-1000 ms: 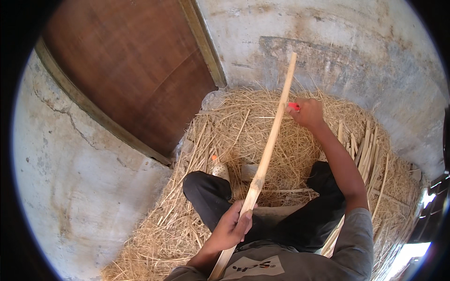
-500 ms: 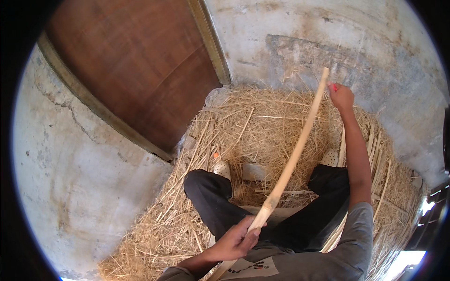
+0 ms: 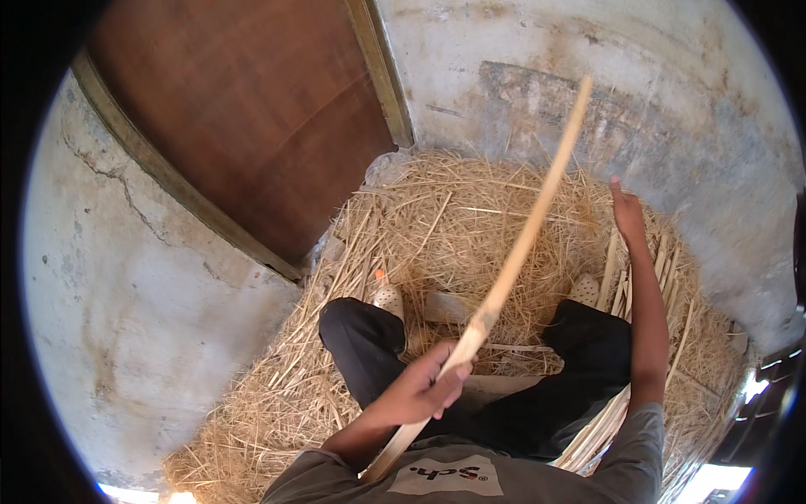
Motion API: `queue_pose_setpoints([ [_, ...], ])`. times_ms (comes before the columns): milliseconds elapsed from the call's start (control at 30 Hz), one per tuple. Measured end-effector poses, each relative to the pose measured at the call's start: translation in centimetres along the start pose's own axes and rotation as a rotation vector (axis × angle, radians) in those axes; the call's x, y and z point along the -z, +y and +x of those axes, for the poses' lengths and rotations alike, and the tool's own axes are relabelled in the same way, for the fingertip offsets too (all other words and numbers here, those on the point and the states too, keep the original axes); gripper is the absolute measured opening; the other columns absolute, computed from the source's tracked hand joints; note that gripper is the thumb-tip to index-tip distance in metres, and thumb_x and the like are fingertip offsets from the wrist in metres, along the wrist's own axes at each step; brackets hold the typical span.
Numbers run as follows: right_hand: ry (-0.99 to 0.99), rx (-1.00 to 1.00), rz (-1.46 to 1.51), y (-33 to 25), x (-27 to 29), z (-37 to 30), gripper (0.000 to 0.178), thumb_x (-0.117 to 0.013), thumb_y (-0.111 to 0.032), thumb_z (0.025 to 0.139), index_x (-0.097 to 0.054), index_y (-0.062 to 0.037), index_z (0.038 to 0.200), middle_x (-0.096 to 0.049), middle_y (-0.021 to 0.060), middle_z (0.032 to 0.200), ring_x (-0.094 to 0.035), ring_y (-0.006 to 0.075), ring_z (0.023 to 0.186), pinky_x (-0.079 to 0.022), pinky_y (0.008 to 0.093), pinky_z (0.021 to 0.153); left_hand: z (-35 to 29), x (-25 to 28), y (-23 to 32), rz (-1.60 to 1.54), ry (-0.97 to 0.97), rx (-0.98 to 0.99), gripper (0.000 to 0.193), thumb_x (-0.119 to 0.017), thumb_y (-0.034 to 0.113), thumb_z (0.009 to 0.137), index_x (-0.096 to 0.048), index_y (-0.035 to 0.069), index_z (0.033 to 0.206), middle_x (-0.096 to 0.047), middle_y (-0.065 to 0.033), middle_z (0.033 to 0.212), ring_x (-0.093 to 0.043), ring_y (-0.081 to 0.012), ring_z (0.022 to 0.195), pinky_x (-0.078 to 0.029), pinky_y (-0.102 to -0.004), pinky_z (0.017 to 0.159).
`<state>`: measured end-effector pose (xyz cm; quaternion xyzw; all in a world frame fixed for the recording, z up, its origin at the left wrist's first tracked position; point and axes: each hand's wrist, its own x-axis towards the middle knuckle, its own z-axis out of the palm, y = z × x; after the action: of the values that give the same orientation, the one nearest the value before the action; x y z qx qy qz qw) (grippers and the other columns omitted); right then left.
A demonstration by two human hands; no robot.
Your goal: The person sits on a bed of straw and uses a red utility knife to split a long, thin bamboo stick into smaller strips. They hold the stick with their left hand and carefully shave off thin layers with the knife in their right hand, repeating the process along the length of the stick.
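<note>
A long, pale split bamboo strip (image 3: 529, 231) slants from my waist up and to the right, with a joint about halfway along. My left hand (image 3: 426, 388) is wrapped round its lower part, thumb on top. The far tip stands free in front of the wall. To the right of the strip, apart from it, is my right hand (image 3: 628, 214), closed with its back towards me. A small reddish bit shows at its upper end; what it grips is mostly hidden.
Straw-like shavings (image 3: 470, 197) cover the floor around my legs. Several split strips (image 3: 592, 437) lie by my right side. A flat block (image 3: 447, 307) sits between my feet. A brown door (image 3: 260, 109) and a stained wall (image 3: 672, 92) stand ahead.
The bamboo strip's far end has moved up and away from me. My right hand has come down and right, from beside the strip's tip to well apart from it.
</note>
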<state>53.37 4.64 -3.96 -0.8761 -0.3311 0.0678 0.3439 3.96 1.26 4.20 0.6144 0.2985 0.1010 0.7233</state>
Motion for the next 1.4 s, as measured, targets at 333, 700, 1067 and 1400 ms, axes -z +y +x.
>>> queue_pose_setpoints([
  [333, -0.112, 0.943, 0.014, -13.7, -2.4, -14.5, 0.054, -0.058, -0.055, 0.085, -0.06, -0.005, 0.065, -0.048, 0.0101, 0.05, -0.05, 0.023, 0.045, -0.04, 0.0357, 0.046, 5.7, 0.8, 0.1, -0.195, 0.158, -0.17, 0.022, -0.048, 0.023, 0.099, -0.052, 0.002, 0.105, -0.047, 0.0015, 0.061, -0.041, -0.0049, 0.044, -0.035, -0.0186, 0.042],
  [700, 0.042, 0.976, -0.125, -14.8, -4.0, -15.5, 0.062, -0.059, -0.067, 0.077, -0.053, -0.0085, 0.057, -0.046, 0.0074, 0.045, -0.052, 0.0265, 0.04, -0.04, 0.038, 0.041, 3.9, -0.2, 0.6, -0.071, 0.226, -0.15, 0.019, -0.049, 0.021, 0.099, -0.051, 0.005, 0.109, -0.044, 0.0036, 0.064, -0.038, -0.0034, 0.05, -0.033, -0.0191, 0.046],
  [1067, 0.273, 0.735, -0.146, -13.6, -4.9, -7.9, 0.058, -0.057, -0.06, 0.083, -0.056, -0.0063, 0.06, -0.05, 0.009, 0.047, -0.053, 0.0238, 0.041, -0.043, 0.0366, 0.044, 2.6, -0.5, 0.7, -0.133, 0.196, -0.165, 0.022, -0.049, 0.022, 0.099, -0.052, 0.002, 0.108, -0.045, 0.0028, 0.06, -0.039, -0.0031, 0.047, -0.032, -0.0182, 0.044],
  [1400, 0.067, 0.534, 0.113, -13.9, -3.5, -11.6, 0.043, -0.062, -0.038, 0.085, -0.057, -0.0023, 0.062, -0.051, 0.0105, 0.048, -0.051, 0.0248, 0.043, -0.042, 0.0378, 0.045, 2.6, -1.0, 1.5, -0.221, 0.116, -0.199, 0.024, -0.046, 0.022, 0.1, -0.053, 0.002, 0.11, -0.044, 0.0028, 0.058, -0.038, -0.003, 0.046, -0.033, -0.0178, 0.042],
])
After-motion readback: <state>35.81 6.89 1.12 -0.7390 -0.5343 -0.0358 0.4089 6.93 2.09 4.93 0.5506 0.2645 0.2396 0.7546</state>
